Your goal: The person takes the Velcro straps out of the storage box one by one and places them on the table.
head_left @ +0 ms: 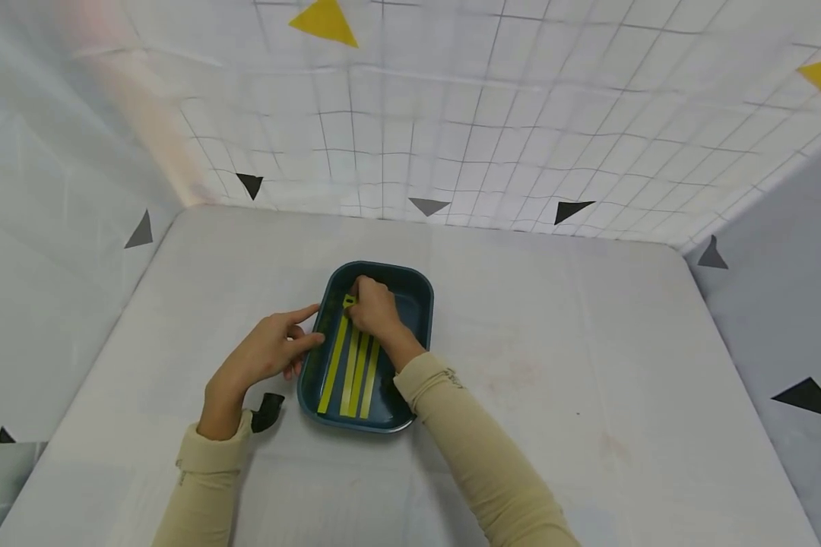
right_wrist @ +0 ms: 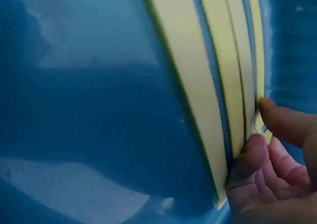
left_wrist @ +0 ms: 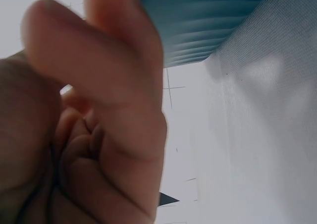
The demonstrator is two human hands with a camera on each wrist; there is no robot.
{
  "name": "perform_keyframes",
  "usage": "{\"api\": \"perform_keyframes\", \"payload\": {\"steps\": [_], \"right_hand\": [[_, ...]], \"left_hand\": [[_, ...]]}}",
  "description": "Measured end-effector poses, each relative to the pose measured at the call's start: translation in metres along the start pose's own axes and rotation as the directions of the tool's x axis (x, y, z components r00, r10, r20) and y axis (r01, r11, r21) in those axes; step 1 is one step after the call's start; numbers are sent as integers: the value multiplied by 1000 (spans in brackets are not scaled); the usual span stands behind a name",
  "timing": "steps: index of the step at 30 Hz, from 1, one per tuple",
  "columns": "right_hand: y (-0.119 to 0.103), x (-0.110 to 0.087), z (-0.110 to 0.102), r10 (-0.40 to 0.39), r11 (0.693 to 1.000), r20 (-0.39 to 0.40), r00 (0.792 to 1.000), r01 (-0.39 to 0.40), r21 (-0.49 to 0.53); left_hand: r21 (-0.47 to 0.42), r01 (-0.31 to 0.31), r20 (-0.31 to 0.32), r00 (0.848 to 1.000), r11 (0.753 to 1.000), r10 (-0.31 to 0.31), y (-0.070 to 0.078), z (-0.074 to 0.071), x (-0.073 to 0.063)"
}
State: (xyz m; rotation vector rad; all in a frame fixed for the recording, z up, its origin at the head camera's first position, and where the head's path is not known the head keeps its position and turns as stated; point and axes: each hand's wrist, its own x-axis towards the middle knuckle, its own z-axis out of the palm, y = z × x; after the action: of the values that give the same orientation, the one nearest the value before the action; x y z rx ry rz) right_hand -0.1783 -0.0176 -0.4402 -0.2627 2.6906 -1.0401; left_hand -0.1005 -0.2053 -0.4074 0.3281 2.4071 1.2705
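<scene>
A dark teal tray point(head_left: 400, 422) lies on the white table. In it several yellow-green cable ties point(head_left: 335, 365) lie lengthwise, nearly side by side. My right hand point(head_left: 378, 308) reaches over the tray's far half and pinches the head end of the leftmost cable tie between thumb and fingers. In the right wrist view the fingertips point(right_wrist: 250, 157) close around that end, beside the other ties point(right_wrist: 193, 75). At the tray's left wall, my left hand point(head_left: 267, 349) holds the rim, thumb over the edge and other fingers bent outside. The left wrist view shows these fingers below the tray wall point(left_wrist: 198, 21).
A black wrist camera point(head_left: 268, 412) sticks out by the left sleeve. White sheeting with a grid pattern and triangle markers point(head_left: 429, 206) stands behind the table point(head_left: 588, 380), and plain sheeting hangs at both sides.
</scene>
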Motion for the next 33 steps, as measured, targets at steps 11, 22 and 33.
{"api": "perform_keyframes", "payload": {"steps": [11, 22, 33], "right_hand": [[-1, -9, -3, -48, 994, -126, 991, 59, 89], [6, -14, -12, -38, 896, -199, 979, 122, 427], [5, -15, -17, 44, 789, -130, 991, 45, 613]], "left_hand": [[2, -6, 4, 1000, 1000, 6, -1, 2, 1], [23, -36, 9, 999, 999, 36, -2, 0, 0], [20, -29, 7, 1000, 999, 28, -1, 0, 0]]}}
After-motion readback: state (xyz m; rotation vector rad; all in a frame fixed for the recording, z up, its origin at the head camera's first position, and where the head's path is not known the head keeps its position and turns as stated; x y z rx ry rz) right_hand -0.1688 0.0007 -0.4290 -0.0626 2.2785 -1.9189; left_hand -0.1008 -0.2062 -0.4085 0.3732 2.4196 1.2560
